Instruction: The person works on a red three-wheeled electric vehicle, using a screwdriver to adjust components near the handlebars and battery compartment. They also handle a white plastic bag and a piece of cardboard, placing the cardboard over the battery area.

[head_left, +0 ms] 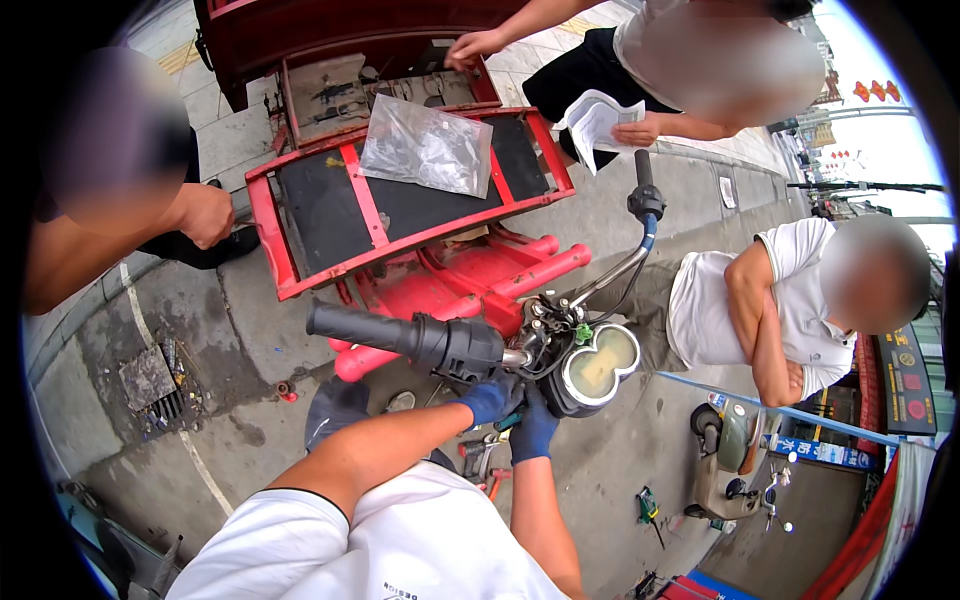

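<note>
Both my hands wear blue gloves and work below the handlebar [405, 342], beside the round twin-dial gauge cluster [600, 370]. My left hand [485, 400] is closed under the black grip assembly, at cables or fittings; what it holds is hidden. My right hand [533, 432] is closed on a small teal-handled tool [510, 420] just beside the cluster's housing. The red three-wheeler frame [440, 280] lies beyond, with a clear plastic bag [425, 145] on its black-panelled seat platform [320, 220].
People stand around: one at left [205, 215], one with papers [600, 125] at top, one with crossed arms [760, 310] at right. Tools [648, 510] lie on the pavement near a parked scooter [725, 460]. A drain grate [170, 400] is at left.
</note>
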The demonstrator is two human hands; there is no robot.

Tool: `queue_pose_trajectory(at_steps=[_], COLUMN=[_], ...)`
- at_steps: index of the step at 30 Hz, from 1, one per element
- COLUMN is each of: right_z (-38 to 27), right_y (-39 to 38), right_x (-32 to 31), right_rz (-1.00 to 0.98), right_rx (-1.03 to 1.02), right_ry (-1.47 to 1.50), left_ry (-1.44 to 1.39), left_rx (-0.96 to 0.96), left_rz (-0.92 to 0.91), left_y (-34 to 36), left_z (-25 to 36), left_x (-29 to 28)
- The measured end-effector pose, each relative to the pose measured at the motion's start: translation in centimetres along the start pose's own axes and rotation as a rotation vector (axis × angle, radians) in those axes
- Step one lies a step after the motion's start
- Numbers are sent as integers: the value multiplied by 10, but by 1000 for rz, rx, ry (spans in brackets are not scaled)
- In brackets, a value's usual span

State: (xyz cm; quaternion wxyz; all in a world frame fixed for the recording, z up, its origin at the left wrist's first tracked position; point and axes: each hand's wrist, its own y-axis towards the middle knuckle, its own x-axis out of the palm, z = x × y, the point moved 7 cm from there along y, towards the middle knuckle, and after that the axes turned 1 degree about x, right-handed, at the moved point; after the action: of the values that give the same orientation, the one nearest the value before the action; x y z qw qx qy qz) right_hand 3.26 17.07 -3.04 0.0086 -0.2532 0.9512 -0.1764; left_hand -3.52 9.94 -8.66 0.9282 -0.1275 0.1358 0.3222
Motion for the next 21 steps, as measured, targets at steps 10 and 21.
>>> queue_pose_trajectory(at_steps=[10, 21], right_z=[-7, -4], right_y=[-3, -10], right_x=[-39, -30], right_rz=[191, 174], right_rx=[-49, -128], right_ry=[-175, -323], left_ry=[178, 23], left_rx=[-22, 214], left_rz=[-34, -54], left_y=[-1, -43], left_z=[-39, 36], left_x=[19, -77])
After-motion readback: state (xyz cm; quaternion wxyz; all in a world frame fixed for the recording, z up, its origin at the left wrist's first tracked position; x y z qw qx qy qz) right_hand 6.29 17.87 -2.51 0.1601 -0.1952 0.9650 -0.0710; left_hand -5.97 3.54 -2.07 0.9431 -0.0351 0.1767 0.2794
